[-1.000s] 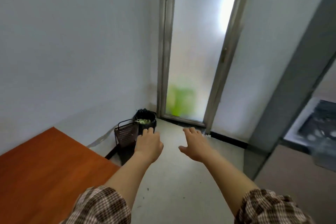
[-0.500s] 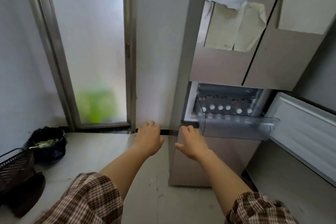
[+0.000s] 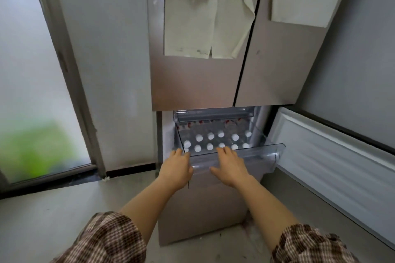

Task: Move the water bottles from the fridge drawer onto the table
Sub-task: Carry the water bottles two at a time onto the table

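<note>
Reaching toward the clear fridge drawer [image 3: 256,156], both hands are hovering palm-down at its front lip. Left hand [image 3: 176,170]: fingers together, holding nothing. Right hand [image 3: 232,167]: fingers slightly spread, empty. Water bottles [image 3: 210,135] are standing upright inside the drawer in rows, white caps showing, red on the rear labels, wording unreadable. Paper sheets [image 3: 205,19] are hanging above the drawer, writing illegible.

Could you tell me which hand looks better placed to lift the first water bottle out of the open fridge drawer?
Probably the right hand: its fingertips reach the front-row bottle caps, while the left hand sits at the drawer corner.
</note>
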The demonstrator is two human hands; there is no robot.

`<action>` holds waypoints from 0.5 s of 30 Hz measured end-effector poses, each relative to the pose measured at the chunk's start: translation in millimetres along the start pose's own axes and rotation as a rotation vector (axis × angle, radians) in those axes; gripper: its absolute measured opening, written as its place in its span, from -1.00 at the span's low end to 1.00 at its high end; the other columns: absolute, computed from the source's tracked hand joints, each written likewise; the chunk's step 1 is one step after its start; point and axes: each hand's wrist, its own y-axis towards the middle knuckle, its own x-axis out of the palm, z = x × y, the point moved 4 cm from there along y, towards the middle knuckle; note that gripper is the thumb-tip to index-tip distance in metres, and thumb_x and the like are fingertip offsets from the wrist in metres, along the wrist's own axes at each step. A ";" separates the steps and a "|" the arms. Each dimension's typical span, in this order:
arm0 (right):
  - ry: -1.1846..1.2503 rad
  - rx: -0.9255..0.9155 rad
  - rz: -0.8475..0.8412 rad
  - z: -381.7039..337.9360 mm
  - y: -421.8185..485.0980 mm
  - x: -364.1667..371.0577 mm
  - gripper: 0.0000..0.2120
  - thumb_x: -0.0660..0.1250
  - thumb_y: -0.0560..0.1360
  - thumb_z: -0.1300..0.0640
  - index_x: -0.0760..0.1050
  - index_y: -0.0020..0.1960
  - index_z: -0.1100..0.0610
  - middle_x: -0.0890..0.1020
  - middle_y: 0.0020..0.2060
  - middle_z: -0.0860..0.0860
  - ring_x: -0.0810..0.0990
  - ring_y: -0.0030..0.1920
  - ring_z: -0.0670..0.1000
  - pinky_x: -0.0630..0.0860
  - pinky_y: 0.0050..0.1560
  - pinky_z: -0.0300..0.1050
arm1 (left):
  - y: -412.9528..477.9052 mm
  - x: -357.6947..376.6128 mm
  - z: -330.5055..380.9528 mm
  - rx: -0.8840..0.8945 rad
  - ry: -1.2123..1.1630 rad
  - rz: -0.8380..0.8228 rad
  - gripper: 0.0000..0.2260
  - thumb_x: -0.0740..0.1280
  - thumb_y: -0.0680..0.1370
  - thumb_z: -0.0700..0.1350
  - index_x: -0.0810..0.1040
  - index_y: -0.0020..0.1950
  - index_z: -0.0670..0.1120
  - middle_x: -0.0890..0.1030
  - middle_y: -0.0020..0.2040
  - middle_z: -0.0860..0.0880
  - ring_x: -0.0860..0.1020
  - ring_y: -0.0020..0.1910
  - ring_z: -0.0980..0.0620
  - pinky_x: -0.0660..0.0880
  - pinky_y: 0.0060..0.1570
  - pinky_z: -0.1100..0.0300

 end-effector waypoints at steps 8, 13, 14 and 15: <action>0.003 -0.059 -0.022 40.0 99.1 -0.5 -0.38 0.26 0.56 -0.08 0.14 0.50 0.13 0.25 0.45 0.13 0.27 0.41 0.20 0.33 0.33 0.18 | 85.5 28.3 8.7 -0.056 -0.060 -0.035 -0.62 0.15 0.61 -0.03 0.35 0.41 -0.09 0.35 0.38 -0.10 0.34 0.33 -0.09 0.44 0.18 0.06; 0.013 -0.157 -0.134 49.1 168.8 21.0 -0.38 0.29 0.53 -0.04 0.17 0.50 0.14 0.26 0.46 0.14 0.26 0.42 0.21 0.33 0.35 0.17 | 129.8 47.5 -7.2 -0.217 -0.128 -0.076 -0.60 0.21 0.60 -0.04 0.33 0.43 -0.07 0.37 0.38 -0.11 0.39 0.31 -0.09 0.41 0.27 0.04; 0.013 -0.181 -0.159 50.7 181.6 26.1 -0.39 0.29 0.53 -0.04 0.18 0.48 0.14 0.27 0.45 0.15 0.27 0.41 0.21 0.33 0.35 0.17 | 137.2 52.5 -8.8 -0.236 -0.125 -0.092 -0.60 0.22 0.60 -0.04 0.33 0.43 -0.07 0.36 0.38 -0.11 0.40 0.31 -0.10 0.41 0.28 0.03; 0.013 -0.210 -0.180 52.1 193.8 31.3 -0.41 0.29 0.53 -0.03 0.21 0.47 0.13 0.29 0.44 0.16 0.29 0.40 0.21 0.34 0.34 0.16 | 144.8 58.2 -9.7 -0.251 -0.111 -0.116 -0.60 0.22 0.60 -0.05 0.33 0.43 -0.07 0.36 0.38 -0.11 0.41 0.30 -0.10 0.41 0.29 0.03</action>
